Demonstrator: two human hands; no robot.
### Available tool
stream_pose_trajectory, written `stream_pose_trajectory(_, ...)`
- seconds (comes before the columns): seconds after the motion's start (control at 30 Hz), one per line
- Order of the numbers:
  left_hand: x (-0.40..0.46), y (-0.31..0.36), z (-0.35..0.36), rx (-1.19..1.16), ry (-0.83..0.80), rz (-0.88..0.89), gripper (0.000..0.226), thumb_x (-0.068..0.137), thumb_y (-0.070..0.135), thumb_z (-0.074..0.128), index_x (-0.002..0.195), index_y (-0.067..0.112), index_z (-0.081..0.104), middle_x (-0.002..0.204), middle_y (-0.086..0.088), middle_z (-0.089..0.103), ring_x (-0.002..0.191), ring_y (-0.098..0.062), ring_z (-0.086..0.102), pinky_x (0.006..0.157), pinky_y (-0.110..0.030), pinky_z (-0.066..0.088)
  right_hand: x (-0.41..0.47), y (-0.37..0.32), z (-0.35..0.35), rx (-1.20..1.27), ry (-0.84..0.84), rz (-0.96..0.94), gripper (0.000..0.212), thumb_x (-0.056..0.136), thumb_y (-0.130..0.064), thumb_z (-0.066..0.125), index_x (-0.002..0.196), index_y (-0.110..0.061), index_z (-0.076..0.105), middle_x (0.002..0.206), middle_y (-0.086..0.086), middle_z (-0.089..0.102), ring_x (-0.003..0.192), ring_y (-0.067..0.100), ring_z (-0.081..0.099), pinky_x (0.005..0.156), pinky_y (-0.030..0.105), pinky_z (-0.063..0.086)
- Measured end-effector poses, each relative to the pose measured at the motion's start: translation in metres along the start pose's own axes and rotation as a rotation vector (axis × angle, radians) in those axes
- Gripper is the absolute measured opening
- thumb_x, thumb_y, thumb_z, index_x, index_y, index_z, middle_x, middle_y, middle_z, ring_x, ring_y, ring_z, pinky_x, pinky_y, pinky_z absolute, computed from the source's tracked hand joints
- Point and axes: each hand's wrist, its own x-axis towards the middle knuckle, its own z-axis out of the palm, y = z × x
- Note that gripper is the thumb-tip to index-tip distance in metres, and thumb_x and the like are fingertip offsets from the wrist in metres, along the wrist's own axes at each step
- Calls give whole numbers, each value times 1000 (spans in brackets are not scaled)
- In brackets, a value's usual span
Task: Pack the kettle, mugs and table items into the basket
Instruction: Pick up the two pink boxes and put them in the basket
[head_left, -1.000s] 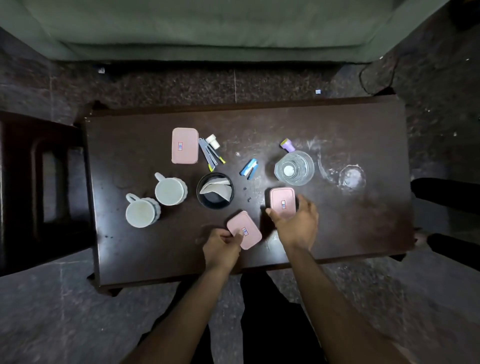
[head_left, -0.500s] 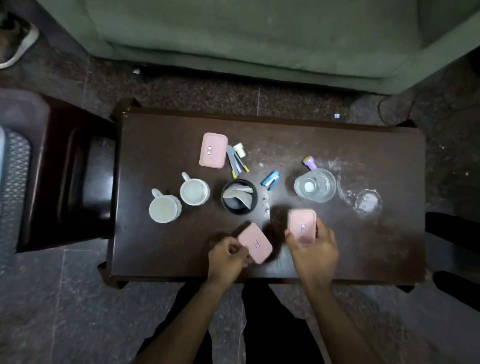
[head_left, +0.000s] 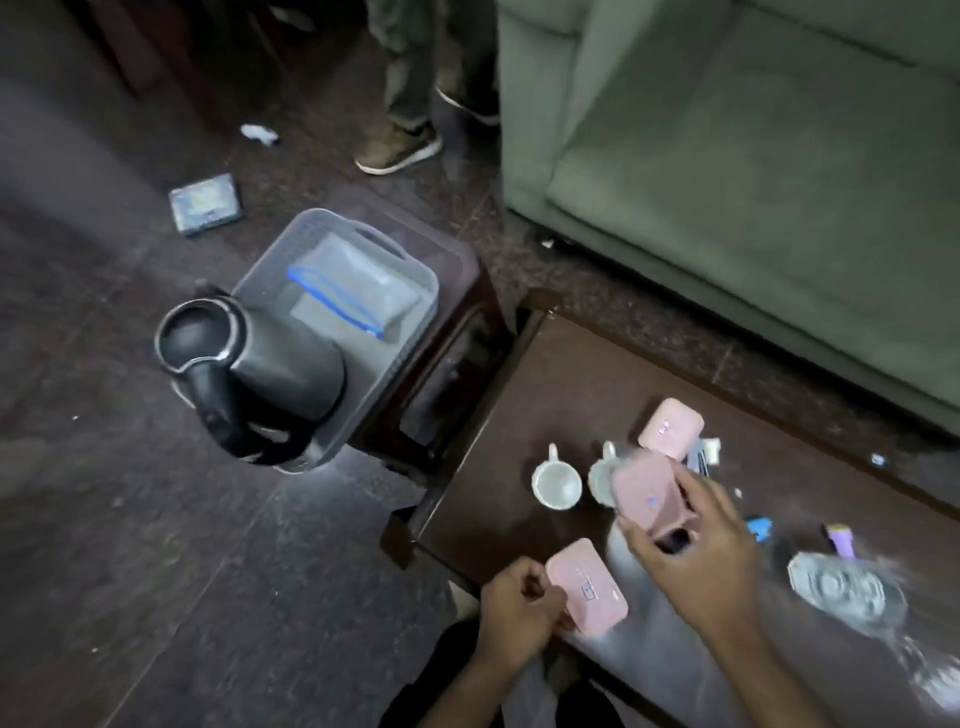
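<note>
Nearest the person, at the near edge of the table (head_left: 498, 483), the left hand (head_left: 511, 608) is closed around the end of one pink box (head_left: 586, 587), thumb and fingers pinching it just clear of the wood, I'd guess so it can be carried straight off. Just beyond it, over the table's middle, the right hand (head_left: 696, 551) clamps a second pink box (head_left: 647, 493) from above, lifted and tilted; it is blurred, so the exact finger placement is hard to read. One box per hand looks like a way to save a trip.

Further across the table, a third pink box (head_left: 671, 427) lies flat near the far edge, untouched. That makes three pink boxes. Beside it, toward the table's left end, stand two pale mugs (head_left: 556, 483), upright and close together, the second partly hidden behind the raised box. Toward the table's right end lie a small blue item (head_left: 759, 526), a purple item (head_left: 840, 539) and one clear glass piece (head_left: 844, 590), all smeared by motion.

Off the table's left end, on a dark stool (head_left: 467, 291), sits the grey basket (head_left: 363, 395), placed within an arm's swing, which seems deliberate. Inside it the black kettle (head_left: 249, 358) lies tipped at the near end, its handle hanging over the rim, and one clear zip bag (head_left: 348, 288) with a blue seal rests at the far end. So the kettle is packed; the mugs and boxes are not yet.

Beyond the table stands a green sofa (head_left: 753, 182).
</note>
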Motion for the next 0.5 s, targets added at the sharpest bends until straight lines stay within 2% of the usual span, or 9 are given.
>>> stream_pose_trajectory(0.03,0,8,-10,-43,29,12,7,59,33,64,64,29,65,70,-23,71,60,-20,66,62,-52,60,14,-20,7,2,-63,-63,73,66,-30,92,132,-14,65,123,3,67,112,27,65,97,40,52)
stream_pose_trajectory(0.07,0,16,-20,-81,56,22,7,59,32,64,64,27,65,68,-23,70,59,-19,64,61,-52,60,29,-41,15,0,-124,-130,76,66,-27,93,135,-16,63,126,1,66,116,24,63,102,38,49)
stream_pose_trajectory(0.13,-1,28,-39,-153,101,28,9,63,22,65,66,14,64,63,-18,66,57,-19,63,60,-53,60,57,-89,35,-1,-225,-283,79,67,-27,91,139,-18,59,128,-1,65,119,19,59,106,25,40)
stream_pose_trajectory(0.17,0,33,-47,-180,118,30,9,67,15,65,68,7,61,62,-17,64,56,-21,65,58,-53,60,69,-114,45,-3,-256,-355,80,68,-29,90,140,-18,58,128,-1,66,118,19,58,104,23,38)
stream_pose_trajectory(0.2,1,36,-54,-213,134,29,10,71,8,65,71,0,59,62,-19,64,53,-23,67,54,-51,59,79,-141,58,-13,-286,-420,79,68,-31,89,140,-19,57,128,-1,66,118,20,59,104,24,39)
stream_pose_trajectory(0.3,10,41,-73,-335,177,21,9,83,-7,63,77,-11,57,73,-37,64,50,-22,68,45,-31,53,105,-213,101,-121,-437,-578,77,69,-36,81,140,-23,54,131,1,64,120,25,59,106,38,44)
stream_pose_trajectory(0.4,17,47,-89,-466,216,20,6,85,-9,62,81,-13,59,69,-27,68,52,-16,70,45,-21,50,132,-257,142,-329,-574,-782,79,73,-27,77,146,-21,48,139,4,59,127,29,54,109,41,42)
stream_pose_trajectory(0.5,25,55,-104,-617,247,16,3,85,-9,60,84,-7,63,68,-20,72,52,-21,69,46,-24,51,161,-285,177,-597,-656,-943,72,78,-22,75,144,-25,46,136,2,58,125,27,52,106,41,43)
